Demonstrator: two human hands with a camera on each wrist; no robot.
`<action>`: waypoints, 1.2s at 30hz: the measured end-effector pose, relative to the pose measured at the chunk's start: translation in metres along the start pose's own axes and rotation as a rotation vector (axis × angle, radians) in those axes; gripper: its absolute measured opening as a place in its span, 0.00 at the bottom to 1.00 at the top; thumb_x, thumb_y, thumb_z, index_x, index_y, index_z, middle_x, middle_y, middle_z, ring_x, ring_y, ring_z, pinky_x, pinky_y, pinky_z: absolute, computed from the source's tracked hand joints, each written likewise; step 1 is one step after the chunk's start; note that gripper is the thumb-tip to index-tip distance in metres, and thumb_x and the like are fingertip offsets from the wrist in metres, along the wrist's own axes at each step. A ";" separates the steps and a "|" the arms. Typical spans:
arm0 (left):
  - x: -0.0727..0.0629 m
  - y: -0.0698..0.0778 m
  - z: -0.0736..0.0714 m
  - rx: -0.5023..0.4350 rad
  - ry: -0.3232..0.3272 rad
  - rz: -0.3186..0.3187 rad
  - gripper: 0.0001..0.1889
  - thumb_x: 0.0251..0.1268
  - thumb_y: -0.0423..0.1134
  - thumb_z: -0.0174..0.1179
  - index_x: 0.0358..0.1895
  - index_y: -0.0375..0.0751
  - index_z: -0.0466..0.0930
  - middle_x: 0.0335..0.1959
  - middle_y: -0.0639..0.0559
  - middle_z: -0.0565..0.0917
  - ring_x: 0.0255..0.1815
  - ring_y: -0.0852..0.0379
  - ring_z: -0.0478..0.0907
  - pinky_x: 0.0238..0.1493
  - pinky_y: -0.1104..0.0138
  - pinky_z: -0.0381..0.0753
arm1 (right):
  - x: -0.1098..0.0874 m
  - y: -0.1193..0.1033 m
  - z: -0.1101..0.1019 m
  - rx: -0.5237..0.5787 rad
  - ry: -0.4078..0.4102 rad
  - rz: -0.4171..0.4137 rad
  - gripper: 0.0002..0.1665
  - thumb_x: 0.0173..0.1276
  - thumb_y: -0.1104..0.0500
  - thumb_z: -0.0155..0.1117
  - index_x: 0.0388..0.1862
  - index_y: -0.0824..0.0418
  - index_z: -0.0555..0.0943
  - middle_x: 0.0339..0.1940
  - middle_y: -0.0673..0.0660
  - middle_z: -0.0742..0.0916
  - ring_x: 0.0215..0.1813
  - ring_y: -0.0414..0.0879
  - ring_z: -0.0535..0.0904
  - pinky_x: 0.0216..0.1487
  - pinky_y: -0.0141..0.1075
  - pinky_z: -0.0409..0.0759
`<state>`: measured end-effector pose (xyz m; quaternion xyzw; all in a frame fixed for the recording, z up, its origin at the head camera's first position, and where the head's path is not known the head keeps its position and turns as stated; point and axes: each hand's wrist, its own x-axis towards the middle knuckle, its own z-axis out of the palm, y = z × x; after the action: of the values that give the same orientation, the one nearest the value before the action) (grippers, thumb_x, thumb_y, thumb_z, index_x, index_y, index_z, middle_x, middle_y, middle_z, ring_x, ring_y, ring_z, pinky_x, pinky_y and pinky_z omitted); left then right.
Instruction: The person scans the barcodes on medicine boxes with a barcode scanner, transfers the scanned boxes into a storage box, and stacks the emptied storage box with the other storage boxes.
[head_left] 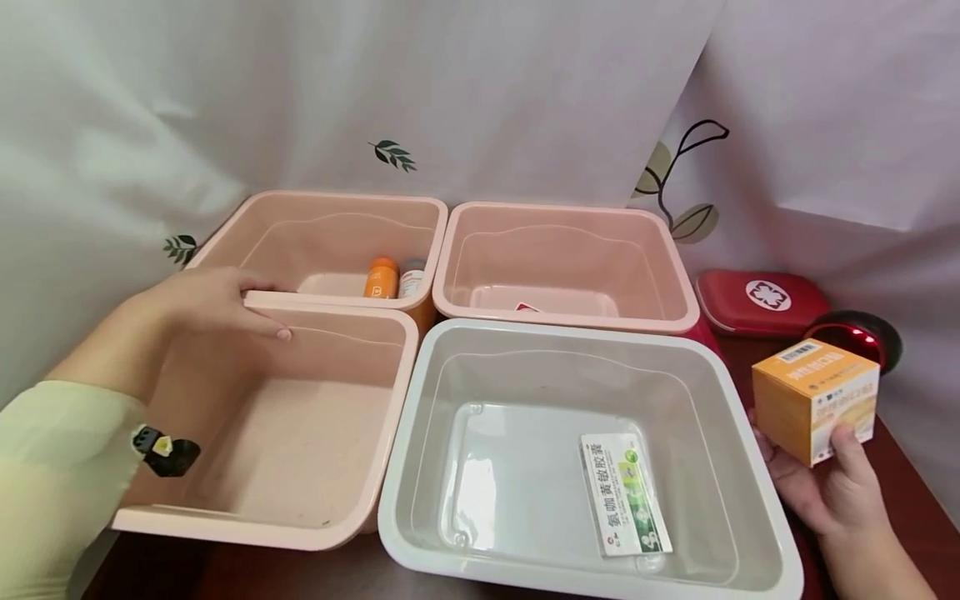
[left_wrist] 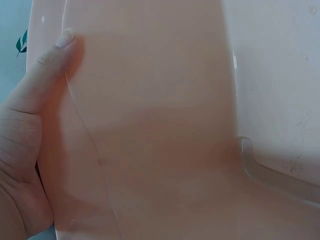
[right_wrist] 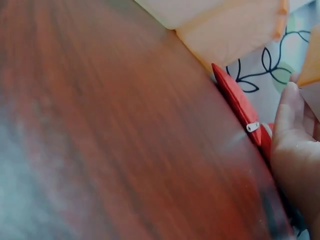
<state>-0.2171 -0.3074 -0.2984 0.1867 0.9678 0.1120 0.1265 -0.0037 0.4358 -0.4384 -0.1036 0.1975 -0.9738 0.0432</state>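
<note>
At the back rim of the front-left pink bin (head_left: 292, 417), my left hand (head_left: 213, 300) grips the edge, thumb on the inner side and fingers behind the rim. The left wrist view shows the thumb (left_wrist: 50, 62) against the inside wall; the other fingers are hidden. On the far right, my right hand (head_left: 840, 492) holds an orange and white medicine box (head_left: 795, 408) from below, thumb on its front face. Only a corner of the box (right_wrist: 312, 60) shows in the right wrist view. A white and green medicine box (head_left: 622, 496) lies inside the grey bin (head_left: 525, 333).
Behind stand two more pink bins. The left one (head_left: 330, 200) contains an orange bottle (head_left: 382, 277) and a white bottle (head_left: 412, 279); the right one (head_left: 562, 218) has a small red-and-white item (head_left: 527, 307). A red case (head_left: 765, 302) and a black device with red lights (head_left: 862, 333) sit at right.
</note>
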 end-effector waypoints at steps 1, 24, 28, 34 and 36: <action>0.000 0.000 -0.001 -0.001 0.002 0.002 0.42 0.55 0.62 0.80 0.69 0.40 0.82 0.53 0.46 0.88 0.52 0.47 0.82 0.56 0.46 0.76 | 0.002 -0.001 0.001 0.022 -0.013 0.001 0.32 0.81 0.57 0.53 0.82 0.49 0.68 0.73 0.60 0.80 0.72 0.63 0.78 0.70 0.57 0.76; -0.001 0.001 -0.002 0.006 -0.003 0.003 0.41 0.56 0.59 0.80 0.70 0.39 0.81 0.51 0.46 0.88 0.50 0.47 0.82 0.54 0.47 0.76 | 0.134 -0.025 0.120 -0.521 -0.317 -0.095 0.29 0.75 0.84 0.48 0.74 0.79 0.68 0.60 0.73 0.85 0.60 0.61 0.86 0.56 0.46 0.86; -0.001 0.003 -0.003 0.010 -0.006 -0.002 0.42 0.56 0.60 0.80 0.70 0.40 0.81 0.51 0.47 0.88 0.50 0.47 0.81 0.53 0.47 0.76 | 0.150 -0.022 0.140 -0.818 -0.160 -0.134 0.30 0.72 0.84 0.53 0.72 0.74 0.73 0.57 0.67 0.87 0.55 0.54 0.87 0.51 0.40 0.87; 0.000 0.004 -0.004 0.009 -0.011 0.004 0.41 0.57 0.59 0.80 0.69 0.39 0.81 0.51 0.46 0.88 0.50 0.48 0.81 0.53 0.46 0.77 | 0.168 -0.013 0.162 -1.175 0.061 -0.072 0.28 0.71 0.78 0.65 0.67 0.63 0.77 0.54 0.57 0.89 0.51 0.46 0.87 0.47 0.31 0.86; 0.000 0.004 -0.003 0.000 -0.014 0.008 0.41 0.57 0.58 0.80 0.69 0.38 0.81 0.51 0.46 0.88 0.50 0.48 0.82 0.54 0.47 0.77 | 0.173 -0.010 0.166 -1.293 0.106 -0.042 0.30 0.70 0.74 0.70 0.68 0.58 0.76 0.54 0.54 0.88 0.51 0.44 0.86 0.46 0.28 0.85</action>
<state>-0.2170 -0.3047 -0.2942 0.1914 0.9661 0.1113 0.1327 -0.1368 0.3607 -0.2527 -0.0645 0.7439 -0.6628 -0.0568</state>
